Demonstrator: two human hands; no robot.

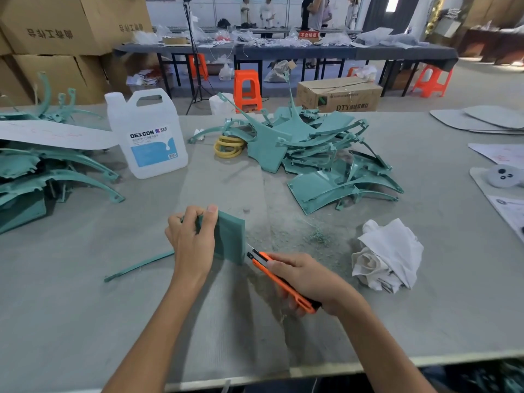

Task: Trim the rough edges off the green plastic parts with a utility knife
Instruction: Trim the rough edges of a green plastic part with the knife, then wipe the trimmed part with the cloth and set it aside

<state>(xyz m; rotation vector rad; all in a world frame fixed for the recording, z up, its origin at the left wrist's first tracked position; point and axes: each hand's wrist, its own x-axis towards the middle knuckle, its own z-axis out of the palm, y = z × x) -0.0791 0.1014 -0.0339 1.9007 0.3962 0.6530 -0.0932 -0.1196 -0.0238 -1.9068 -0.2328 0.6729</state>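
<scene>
Two hands at the near centre of the grey table (85,321). Left hand (190,239) grips the green plastic part (231,239), thumb on its top edge, fingers curled round its left side; the part stands upright on the table. Right hand (309,279) is wrapped round an orange utility knife (279,279), blade out and touching the part's lower right edge. Thin green strip (139,266) lies left of the left hand. Green shavings (317,236) lie right of the part, with a crumpled white rag (388,256) beyond them.

Pile of green parts (312,148) sits far centre, yellow rings (228,146) just left of it. More green parts (42,171) at far left. White jug (147,134) between the two piles, label reads "DEXCON"; smaller print unreadable. Cardboard box (340,95) on the floor beyond the table, printed "DTY" plus Chinese characters. Red sign (308,34) on the far table reads "不合格区".
</scene>
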